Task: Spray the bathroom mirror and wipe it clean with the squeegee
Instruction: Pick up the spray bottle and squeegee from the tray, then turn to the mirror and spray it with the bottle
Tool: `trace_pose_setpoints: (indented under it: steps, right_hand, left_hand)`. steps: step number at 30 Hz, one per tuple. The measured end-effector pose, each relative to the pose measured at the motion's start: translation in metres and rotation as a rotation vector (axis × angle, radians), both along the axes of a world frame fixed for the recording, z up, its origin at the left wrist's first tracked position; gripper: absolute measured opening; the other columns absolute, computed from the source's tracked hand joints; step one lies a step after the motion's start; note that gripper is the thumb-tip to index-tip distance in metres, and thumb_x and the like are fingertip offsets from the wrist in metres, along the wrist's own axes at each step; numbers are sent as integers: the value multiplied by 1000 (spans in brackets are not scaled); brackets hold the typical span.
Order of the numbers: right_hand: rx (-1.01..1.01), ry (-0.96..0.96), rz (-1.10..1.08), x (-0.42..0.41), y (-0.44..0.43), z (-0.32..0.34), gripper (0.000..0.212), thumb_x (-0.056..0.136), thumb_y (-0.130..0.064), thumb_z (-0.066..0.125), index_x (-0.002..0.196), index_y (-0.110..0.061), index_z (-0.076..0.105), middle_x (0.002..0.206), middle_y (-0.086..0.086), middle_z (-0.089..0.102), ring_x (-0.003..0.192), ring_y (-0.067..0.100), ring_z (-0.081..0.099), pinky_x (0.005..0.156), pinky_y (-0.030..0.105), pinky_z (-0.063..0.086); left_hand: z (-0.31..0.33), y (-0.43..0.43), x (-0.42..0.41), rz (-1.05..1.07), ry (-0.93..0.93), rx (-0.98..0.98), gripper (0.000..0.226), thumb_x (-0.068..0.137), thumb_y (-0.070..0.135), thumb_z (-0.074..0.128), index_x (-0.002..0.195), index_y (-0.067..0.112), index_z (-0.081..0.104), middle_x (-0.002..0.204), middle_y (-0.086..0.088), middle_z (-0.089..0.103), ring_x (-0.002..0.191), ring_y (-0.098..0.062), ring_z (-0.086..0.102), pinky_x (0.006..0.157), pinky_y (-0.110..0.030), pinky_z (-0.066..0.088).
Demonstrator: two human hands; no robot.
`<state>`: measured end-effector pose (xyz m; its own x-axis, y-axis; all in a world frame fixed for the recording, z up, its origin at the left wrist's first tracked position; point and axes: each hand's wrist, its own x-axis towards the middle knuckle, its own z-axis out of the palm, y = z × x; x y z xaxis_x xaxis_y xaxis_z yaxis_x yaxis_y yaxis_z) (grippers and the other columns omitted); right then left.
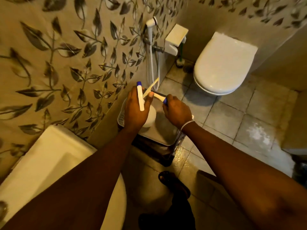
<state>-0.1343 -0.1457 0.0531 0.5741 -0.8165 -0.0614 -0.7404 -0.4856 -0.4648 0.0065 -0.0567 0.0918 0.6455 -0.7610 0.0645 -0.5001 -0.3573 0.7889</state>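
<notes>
Over a white tray (164,138) that sits low beside the leaf-patterned wall (54,52), both bare hands work close together. The left hand (136,108) is wrapped around a white spray bottle (150,119), whose rounded body shows below the palm, and the same hand also pins a flat white stick with a blue tip (140,97) against the back of its fingers, the blue end pointing up and away from the person. The right hand (177,112), with a silver bracelet (187,124) at the wrist, is closed around the blue-and-white handle of the squeegee (160,97); its head reaches toward the left hand, nearly touching the thumb there, and a pale thin part slants up from it toward the wall (motion blur makes it hard to tell exactly what that part is). The tray rests on something dark, whose shape I cannot make out. Near the bottom left corner stands a white sink (43,156), partly covered by the left forearm. Farther off, a white toilet (222,65) with its lid down hangs from the far wall, and a white hand sprayer (152,22) with its hose is mounted on the patterned wall. The tiled floor (232,117) looks wet and shiny near the tray, and a dark sandal (174,183) shows at the bottom between the forearms.
</notes>
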Motion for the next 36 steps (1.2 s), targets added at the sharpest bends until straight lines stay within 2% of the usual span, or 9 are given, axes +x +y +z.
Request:
trace_pose_setpoints:
  steps: [5, 10, 13, 16, 21, 26, 29, 31, 36]
  right_hand:
    - [23, -134, -68, 9, 9, 56, 28, 105, -32, 55, 120, -9, 59, 106, 13, 70, 84, 29, 66, 65, 36, 50]
    - [23, -263, -133, 20, 25, 122, 20, 103, -30, 58, 111, -12, 61, 95, 8, 67, 75, 20, 58, 64, 31, 44]
    - [20, -310, -153, 30, 33, 163, 16, 102, -28, 59, 106, -13, 60, 87, 2, 59, 75, 23, 60, 60, 28, 41]
    - [27, -361, -138, 39, 42, 205, 16, 102, -29, 59, 108, -14, 60, 87, 1, 60, 75, 22, 60, 51, 23, 31]
    - [10, -504, -139, 56, 62, 272, 15, 101, -31, 62, 106, -16, 61, 86, -1, 60, 74, 19, 54, 53, 23, 32]
    - [4, -648, -127, 71, 89, 332, 24, 99, -32, 65, 110, -10, 62, 87, 1, 58, 76, 23, 56, 61, 28, 40]
    - [41, -727, -81, 80, 107, 364, 26, 99, -33, 66, 111, -10, 63, 88, 3, 61, 68, 16, 57, 52, 21, 35]
    - [38, -764, -40, 88, 119, 386, 24, 99, -33, 66, 109, -11, 62, 87, 2, 59, 63, 4, 51, 49, 17, 31]
    - [33, -844, 50, 107, 152, 439, 25, 98, -33, 66, 99, -8, 60, 81, 7, 57, 72, 29, 56, 62, 33, 41]
  left_hand:
    - [66, 16, 13, 46, -83, -44, 62, 91, 64, 52, 126, 13, 56, 117, -8, 65, 104, -17, 60, 83, -27, 43]
    - [143, 39, 28, 97, -158, -108, 52, 96, 53, 55, 124, 9, 57, 116, -11, 64, 105, -23, 62, 84, -28, 42]
    - [189, 54, 36, 141, -197, -177, 52, 97, 51, 55, 128, 9, 57, 117, -7, 63, 103, -13, 56, 84, -27, 43]
    - [233, 74, 45, 153, -228, -254, 44, 99, 52, 53, 113, 11, 60, 105, -5, 63, 94, -16, 60, 79, -30, 47]
    - [295, 107, 59, 196, -268, -360, 41, 101, 51, 49, 99, 11, 58, 90, -5, 59, 82, -20, 58, 70, -31, 43]
    - [347, 147, 66, 310, -279, -496, 43, 98, 56, 49, 105, 15, 60, 86, 13, 61, 83, 3, 62, 70, -14, 44]
    - [374, 171, 75, 361, -316, -521, 32, 100, 43, 56, 101, 11, 61, 90, -1, 63, 86, -19, 63, 73, -25, 44]
    - [396, 190, 78, 404, -342, -540, 27, 100, 42, 57, 91, 17, 56, 81, 2, 57, 77, -21, 58, 67, -26, 38]
    - [442, 237, 88, 494, -421, -589, 35, 99, 47, 55, 92, 13, 61, 84, -5, 63, 74, -18, 59, 63, -24, 43]
